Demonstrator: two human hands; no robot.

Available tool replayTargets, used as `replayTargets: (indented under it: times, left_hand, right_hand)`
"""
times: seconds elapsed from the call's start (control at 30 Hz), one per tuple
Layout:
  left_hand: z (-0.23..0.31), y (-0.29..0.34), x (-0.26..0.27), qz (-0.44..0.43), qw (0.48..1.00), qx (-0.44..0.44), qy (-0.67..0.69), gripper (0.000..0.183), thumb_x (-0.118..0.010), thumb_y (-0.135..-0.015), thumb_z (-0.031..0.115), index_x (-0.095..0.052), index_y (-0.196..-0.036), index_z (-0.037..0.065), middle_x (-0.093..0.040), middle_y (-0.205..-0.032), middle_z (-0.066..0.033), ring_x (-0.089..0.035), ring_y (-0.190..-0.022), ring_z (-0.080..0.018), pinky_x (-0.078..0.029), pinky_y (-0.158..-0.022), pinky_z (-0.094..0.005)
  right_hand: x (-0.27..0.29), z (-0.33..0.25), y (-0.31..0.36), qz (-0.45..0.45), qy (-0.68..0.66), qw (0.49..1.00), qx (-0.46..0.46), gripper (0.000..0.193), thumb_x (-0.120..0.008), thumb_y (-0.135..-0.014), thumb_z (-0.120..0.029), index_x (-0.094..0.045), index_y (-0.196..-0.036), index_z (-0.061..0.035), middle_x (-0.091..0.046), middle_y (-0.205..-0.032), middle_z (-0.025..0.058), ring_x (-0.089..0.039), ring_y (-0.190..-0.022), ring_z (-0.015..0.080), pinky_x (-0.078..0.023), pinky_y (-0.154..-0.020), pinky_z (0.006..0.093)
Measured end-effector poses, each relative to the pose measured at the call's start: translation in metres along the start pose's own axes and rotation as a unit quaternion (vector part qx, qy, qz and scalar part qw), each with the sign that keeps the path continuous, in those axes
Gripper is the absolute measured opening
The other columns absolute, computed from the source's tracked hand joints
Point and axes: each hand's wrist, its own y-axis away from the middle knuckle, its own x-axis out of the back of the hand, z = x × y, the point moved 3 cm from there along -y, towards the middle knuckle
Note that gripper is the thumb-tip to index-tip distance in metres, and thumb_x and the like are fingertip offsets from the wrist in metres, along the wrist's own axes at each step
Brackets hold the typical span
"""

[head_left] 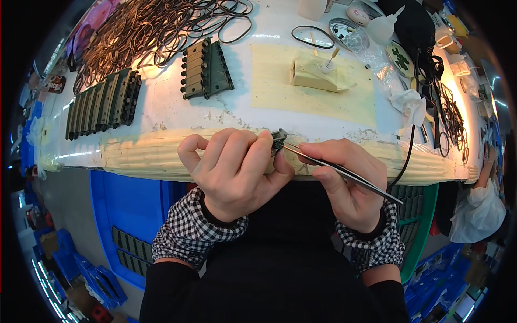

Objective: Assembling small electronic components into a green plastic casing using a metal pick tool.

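Observation:
Close to the table's front edge, my left hand (229, 167) pinches a small dark part (278, 138) between thumb and fingers; most of it is hidden by them. My right hand (350, 175) is closed on a pair of tweezers (353, 175), whose thin tips reach the dark part. Beyond my hands stands a block of green-and-dark ridged pieces (207, 70). A longer row of similar pieces (103, 105) lies to its left. On a yellow sheet (269, 99) rests a tape-covered block (318, 75) with a small swab-like stick (332, 58) upright on it.
A heap of dark looped bands (151, 29) covers the back left. At the back right are a white squeeze bottle (384, 27), crumpled tissue (407, 105) and a black cable (412, 156). A blue bin (126, 199) and a green bin (431, 215) below the table hold ridged pieces.

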Motion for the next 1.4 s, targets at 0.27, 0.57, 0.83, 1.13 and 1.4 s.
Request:
replayTargets:
  times: [0.27,0.57,0.83,1.13,1.4]
  left_hand:
    - [-0.001,0.001,-0.001,-0.002,1.0,0.005,0.004,0.021,-0.07,-0.06,0.022,-0.065,-0.077,0.011,-0.055,-0.068,0.0041,-0.055,-0.062,-0.0125,-0.028,-0.07,-0.0348]
    - [0.002,0.004,-0.001,0.002,1.0,-0.004,0.026,0.018,-0.071,-0.064,0.023,-0.064,-0.076,0.011,-0.056,-0.066,0.0045,-0.056,-0.061,-0.0122,-0.029,-0.069,-0.0342]
    - [-0.004,-0.003,0.002,-0.038,0.998,-0.008,0.039,0.024,-0.073,-0.064,0.025,-0.064,-0.081,0.011,-0.056,-0.07,0.0027,-0.055,-0.063,-0.0136,-0.03,-0.073,-0.0342]
    - [-0.003,-0.003,0.003,-0.052,0.997,-0.02,0.045,0.035,-0.074,-0.069,0.041,-0.065,-0.081,0.01,-0.056,-0.07,-0.0006,-0.053,-0.063,-0.0166,-0.032,-0.077,-0.0337]
    - [-0.002,-0.004,0.002,-0.032,0.998,0.003,0.046,0.019,-0.07,-0.06,0.019,-0.062,-0.076,0.012,-0.053,-0.067,0.0047,-0.052,-0.06,-0.0117,-0.03,-0.071,-0.0342]
  right_hand:
    - [0.0,0.003,-0.003,-0.007,0.004,1.0,0.005,0.021,-0.069,-0.086,-0.014,-0.067,-0.101,0.0013,-0.068,-0.087,0.0136,-0.067,-0.075,0.0231,-0.052,-0.065,0.0283]
    - [0.009,-0.002,-0.024,-0.119,0.06,0.981,0.137,0.019,-0.071,-0.082,-0.011,-0.067,-0.097,-0.0008,-0.067,-0.081,0.008,-0.066,-0.07,0.0222,-0.052,-0.061,0.0304]
    - [0.01,0.005,-0.025,-0.09,0.004,0.994,0.069,0.017,-0.071,-0.083,-0.01,-0.067,-0.097,-0.0018,-0.066,-0.081,0.0106,-0.066,-0.07,0.025,-0.052,-0.06,0.0303]
    - [0.013,-0.014,-0.047,-0.242,0.138,0.945,0.169,0.021,-0.071,-0.081,-0.019,-0.068,-0.094,-0.0024,-0.066,-0.081,0.0082,-0.065,-0.072,0.0244,-0.052,-0.061,0.0321]
    - [0.017,-0.022,-0.05,-0.188,0.111,0.961,0.168,0.019,-0.062,-0.09,-0.018,-0.065,-0.091,0.0003,-0.063,-0.075,0.0098,-0.063,-0.067,0.0224,-0.049,-0.056,0.029]
